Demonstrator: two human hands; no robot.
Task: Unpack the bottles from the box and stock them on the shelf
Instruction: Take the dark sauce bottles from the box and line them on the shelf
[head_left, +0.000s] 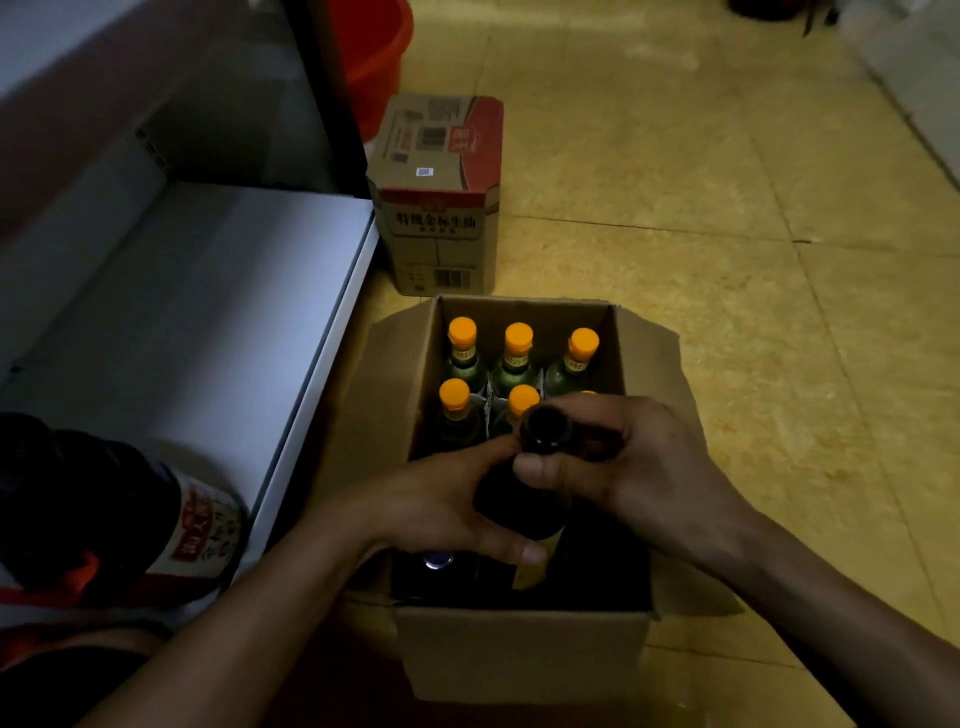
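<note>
An open cardboard box sits on the floor in front of me. Several green bottles with orange caps stand in its far half. Above the box's middle I hold a dark bottle with a dark cap, using both hands. My left hand wraps the bottle's body from the left, thumb underneath. My right hand grips its neck and cap from the right. More dark bottles, one with a bluish cap, stand in the box's near half. A low white shelf lies to the left.
A dark labelled bottle stands at the shelf's near end. A closed printed carton stands on the floor beyond the open box. A red bucket sits behind it. Yellowish tiled floor spreads to the right.
</note>
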